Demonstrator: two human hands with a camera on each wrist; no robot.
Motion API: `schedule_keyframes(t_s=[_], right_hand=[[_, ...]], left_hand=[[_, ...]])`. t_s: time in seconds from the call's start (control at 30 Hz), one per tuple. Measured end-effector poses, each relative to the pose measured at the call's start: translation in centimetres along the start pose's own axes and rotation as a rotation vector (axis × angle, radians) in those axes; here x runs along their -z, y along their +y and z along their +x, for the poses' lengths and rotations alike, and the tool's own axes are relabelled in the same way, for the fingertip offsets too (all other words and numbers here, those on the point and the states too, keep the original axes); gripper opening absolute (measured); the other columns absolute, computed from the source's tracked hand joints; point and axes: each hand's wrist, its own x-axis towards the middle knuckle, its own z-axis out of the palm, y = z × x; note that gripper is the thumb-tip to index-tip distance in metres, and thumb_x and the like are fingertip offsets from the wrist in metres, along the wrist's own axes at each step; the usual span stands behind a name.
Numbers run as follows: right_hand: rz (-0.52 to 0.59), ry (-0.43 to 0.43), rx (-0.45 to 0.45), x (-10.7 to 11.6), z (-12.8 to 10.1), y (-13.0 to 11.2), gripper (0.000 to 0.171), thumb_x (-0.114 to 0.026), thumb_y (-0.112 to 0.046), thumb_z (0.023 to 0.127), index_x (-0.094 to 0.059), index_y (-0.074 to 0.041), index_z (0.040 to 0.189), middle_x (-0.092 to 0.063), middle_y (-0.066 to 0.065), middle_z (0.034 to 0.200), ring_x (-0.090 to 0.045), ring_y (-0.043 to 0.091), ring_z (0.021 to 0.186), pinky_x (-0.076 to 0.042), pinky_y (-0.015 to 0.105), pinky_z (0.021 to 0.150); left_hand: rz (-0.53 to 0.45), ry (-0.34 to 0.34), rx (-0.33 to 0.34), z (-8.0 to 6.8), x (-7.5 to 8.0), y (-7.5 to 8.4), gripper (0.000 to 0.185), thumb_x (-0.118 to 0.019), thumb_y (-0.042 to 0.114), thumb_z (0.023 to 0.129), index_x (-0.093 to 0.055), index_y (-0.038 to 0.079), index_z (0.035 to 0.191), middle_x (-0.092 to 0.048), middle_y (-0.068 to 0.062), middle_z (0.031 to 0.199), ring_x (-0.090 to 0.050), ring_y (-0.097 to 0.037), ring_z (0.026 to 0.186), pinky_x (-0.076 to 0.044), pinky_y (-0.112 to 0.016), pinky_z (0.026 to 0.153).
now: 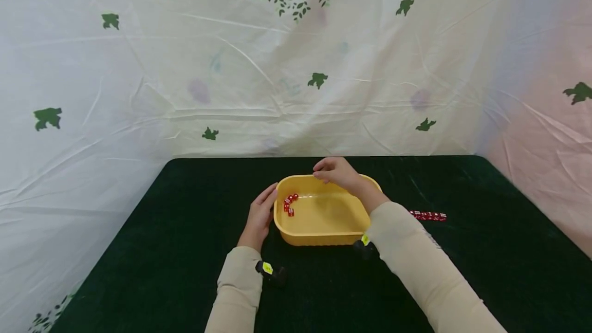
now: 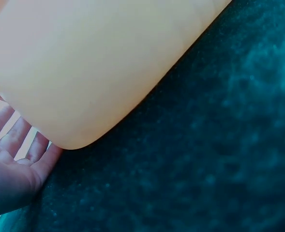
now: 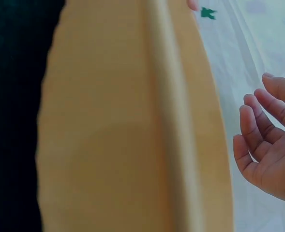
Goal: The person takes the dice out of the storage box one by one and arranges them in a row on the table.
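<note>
Yellow plastic makes up the tub (image 1: 319,239) in front of you, standing on the dark green table (image 1: 162,251) about midway along its far edge and a little in from it. Your left hand (image 1: 260,215) lies against the tub's left end, its fingers nearly straight and spread along the outer wall, touching without gripping. Just inside that end, you have a small curved cluster of red dice (image 1: 287,201) on the tub's floor. Your right hand (image 1: 337,172) is raised over the far rim, fingers loosely bent and partly open; you have hold of nothing that shows in it. Beyond the tub's right end, a row of red dice (image 1: 430,216) runs toward the table's right edge, its nearer end hidden by your right sleeve (image 1: 427,261). Past the far edge hangs a white cloth backdrop (image 1: 259,66) with green bird shapes.
</note>
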Motion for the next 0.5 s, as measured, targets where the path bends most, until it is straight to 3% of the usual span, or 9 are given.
schedule_keyframes(t_s=[0.17, 0.5], right_hand=[[0.029, -0.041, -0.007, -1.9, 0.3, -0.1, 0.025, -0.061, -0.011, 0.080, -0.058, 0.004, 0.100, -0.055, 0.011, 0.083, -0.050, 0.035, 0.089, -0.043, 0.042, 0.078], [0.018, -0.113, -0.033, -4.1, 0.3, 0.2, 0.028, -0.060, -0.013, 0.081, -0.056, 0.003, 0.104, -0.058, 0.010, 0.089, -0.051, 0.032, 0.082, -0.043, 0.040, 0.077]], left_hand=[[0.000, 0.002, -0.001, -0.1, 0.0, 0.1, 0.042, -0.055, 0.040, 0.081, -0.052, 0.021, 0.119, -0.045, 0.002, 0.123, -0.041, -0.016, 0.109, -0.035, -0.038, 0.089], [-0.007, -0.001, 0.002, -0.1, 0.0, 0.1, 0.039, -0.056, 0.038, 0.081, -0.054, 0.021, 0.116, -0.044, 0.001, 0.123, -0.041, -0.016, 0.109, -0.036, -0.037, 0.088]])
